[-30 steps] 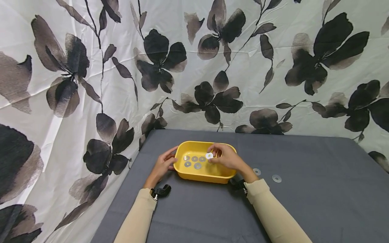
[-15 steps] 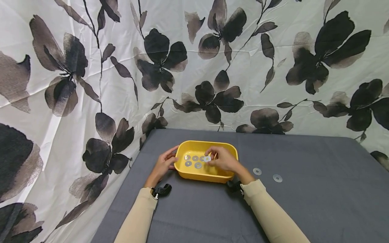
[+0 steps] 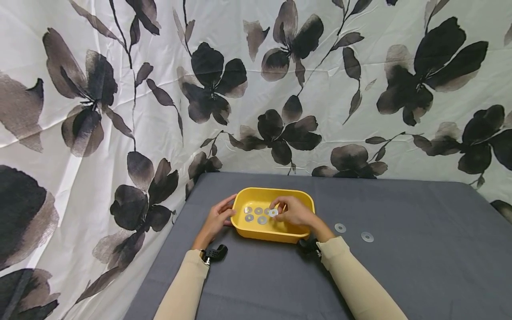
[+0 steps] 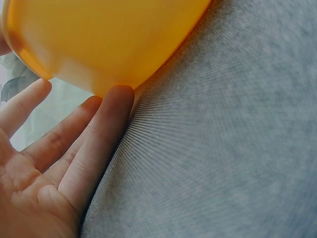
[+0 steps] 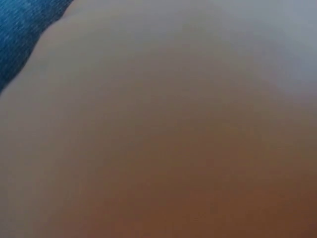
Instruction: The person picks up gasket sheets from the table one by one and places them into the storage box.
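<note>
A yellow plastic tub [image 3: 276, 236] sits on the table, with several flat metal washers [image 3: 262, 220] lying on its floor toward the left. Over the middle of the tub, my right hand [image 3: 295, 211] pinches one washer [image 3: 273, 213] between thumb and fingertips, partly covering another washer behind it. My left hand [image 3: 216, 220] rests on the tub's left end, thumb at the rim. In the left wrist view its straight fingers [image 4: 94, 148] touch the outside of the tub [image 4: 109, 39]. The right wrist view is filled by blurred skin.
Two more washers lie on the table right of the tub, a nearer one [image 3: 367, 237] and one close to the right wrist [image 3: 340, 228]. Grey cloth covers the table [image 3: 420, 249]. A floral curtain [image 3: 248, 98] hangs behind and to the left.
My right hand has moved slightly left with the pinched washer, now close above the washers lying in the tub. The left hand stays at the tub's end. The view shifts slightly.
</note>
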{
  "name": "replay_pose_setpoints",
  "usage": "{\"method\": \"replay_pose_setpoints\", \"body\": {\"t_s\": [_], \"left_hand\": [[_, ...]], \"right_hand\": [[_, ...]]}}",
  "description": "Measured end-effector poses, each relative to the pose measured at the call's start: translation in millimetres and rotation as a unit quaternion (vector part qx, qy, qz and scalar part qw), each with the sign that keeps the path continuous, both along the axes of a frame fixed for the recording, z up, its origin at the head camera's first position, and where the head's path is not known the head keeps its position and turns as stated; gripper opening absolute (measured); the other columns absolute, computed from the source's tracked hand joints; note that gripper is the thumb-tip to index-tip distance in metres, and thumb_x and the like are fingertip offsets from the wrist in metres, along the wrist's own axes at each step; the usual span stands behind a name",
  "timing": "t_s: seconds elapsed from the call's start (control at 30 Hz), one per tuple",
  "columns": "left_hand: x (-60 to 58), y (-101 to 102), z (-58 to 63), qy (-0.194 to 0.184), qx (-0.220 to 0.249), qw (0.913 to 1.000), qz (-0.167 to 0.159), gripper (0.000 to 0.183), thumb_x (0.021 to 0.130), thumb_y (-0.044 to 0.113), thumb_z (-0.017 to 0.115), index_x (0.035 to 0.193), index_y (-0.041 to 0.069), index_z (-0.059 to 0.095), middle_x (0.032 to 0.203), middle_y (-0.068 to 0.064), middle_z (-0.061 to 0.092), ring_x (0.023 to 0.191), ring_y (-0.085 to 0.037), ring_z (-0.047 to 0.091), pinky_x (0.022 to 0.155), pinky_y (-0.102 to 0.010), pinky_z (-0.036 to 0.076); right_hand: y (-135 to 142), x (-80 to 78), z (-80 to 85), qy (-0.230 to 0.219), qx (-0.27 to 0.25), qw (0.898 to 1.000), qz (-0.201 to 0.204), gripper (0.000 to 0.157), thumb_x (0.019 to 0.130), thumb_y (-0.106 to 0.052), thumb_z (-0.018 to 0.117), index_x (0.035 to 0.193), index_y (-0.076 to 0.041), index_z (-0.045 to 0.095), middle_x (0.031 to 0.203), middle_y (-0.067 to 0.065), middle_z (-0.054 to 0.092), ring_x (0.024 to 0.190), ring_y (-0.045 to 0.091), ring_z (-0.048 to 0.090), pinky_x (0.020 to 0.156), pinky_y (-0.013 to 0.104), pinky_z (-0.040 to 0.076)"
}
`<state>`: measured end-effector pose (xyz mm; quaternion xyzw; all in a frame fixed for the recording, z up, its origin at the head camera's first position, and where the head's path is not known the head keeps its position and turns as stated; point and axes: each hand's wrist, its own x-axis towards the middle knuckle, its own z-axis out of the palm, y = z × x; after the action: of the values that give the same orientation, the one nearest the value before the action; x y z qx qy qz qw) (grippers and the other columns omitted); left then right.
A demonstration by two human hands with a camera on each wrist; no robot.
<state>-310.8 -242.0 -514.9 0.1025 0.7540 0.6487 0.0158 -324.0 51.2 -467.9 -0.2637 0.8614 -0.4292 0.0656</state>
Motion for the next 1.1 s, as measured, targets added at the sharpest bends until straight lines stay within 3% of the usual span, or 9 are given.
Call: {"method": "replay_pose_setpoints", "body": {"t_s": [0.1, 0.37, 0.47, 0.8, 1.1], "left_hand": [[-0.3, 0.0, -1.2, 0.001, -0.001, 1.0, 0.0, 0.052, 0.092, 0.015, 0.058, 0.141, 0.028, 0.049, 0.129, -0.017, 0.06, 0.103, -0.033, 0.064, 0.069, -0.035, 0.06], [0.6, 0.2, 6.7, -0.022, 0.008, 0.9992, -0.032, 0.054, 0.095, 0.011, 0.056, 0.146, 0.022, 0.043, 0.134, -0.024, 0.055, 0.114, -0.046, 0.056, 0.073, -0.036, 0.06], [-2.5, 0.7, -0.8, -0.01, 0.009, 0.9997, -0.022, 0.052, 0.095, 0.014, 0.057, 0.143, 0.026, 0.046, 0.132, -0.022, 0.057, 0.112, -0.044, 0.058, 0.071, -0.036, 0.06], [-1.6, 3.3, -3.4, 0.004, 0.008, 1.0, 0.002, 0.052, 0.091, 0.012, 0.058, 0.14, 0.026, 0.05, 0.123, -0.02, 0.061, 0.098, -0.03, 0.065, 0.066, -0.035, 0.06], [-0.2, 0.6, -3.2, 0.008, 0.0, 0.9999, 0.012, 0.052, 0.091, 0.014, 0.058, 0.14, 0.027, 0.051, 0.123, -0.017, 0.062, 0.098, -0.029, 0.065, 0.067, -0.036, 0.06]], "right_hand": [[-2.3, -1.4, -3.3, -0.007, 0.003, 1.0, 0.009, 0.026, 0.078, -0.007, 0.077, 0.102, -0.009, 0.069, 0.08, 0.009, 0.057, 0.069, 0.021, 0.049, 0.057, 0.023, 0.039], [-3.4, -1.0, -8.3, -0.039, 0.012, 0.999, 0.008, 0.026, 0.077, -0.005, 0.077, 0.102, -0.009, 0.069, 0.078, 0.008, 0.056, 0.069, 0.018, 0.047, 0.057, 0.024, 0.038], [-2.7, -0.8, -9.2, -0.039, 0.013, 0.999, 0.009, 0.026, 0.077, -0.006, 0.078, 0.102, -0.009, 0.069, 0.077, 0.007, 0.056, 0.069, 0.017, 0.048, 0.057, 0.023, 0.039], [-4.1, 0.8, -8.5, -0.026, 0.007, 1.0, -0.012, 0.031, 0.078, -0.004, 0.076, 0.108, -0.004, 0.067, 0.078, 0.008, 0.057, 0.068, 0.016, 0.048, 0.057, 0.023, 0.039], [0.4, 3.8, 6.7, 0.014, -0.041, 0.999, -0.016, 0.02, 0.089, -0.011, 0.066, 0.108, -0.008, 0.067, 0.079, 0.007, 0.058, 0.064, 0.017, 0.047, 0.056, 0.023, 0.039]]}}
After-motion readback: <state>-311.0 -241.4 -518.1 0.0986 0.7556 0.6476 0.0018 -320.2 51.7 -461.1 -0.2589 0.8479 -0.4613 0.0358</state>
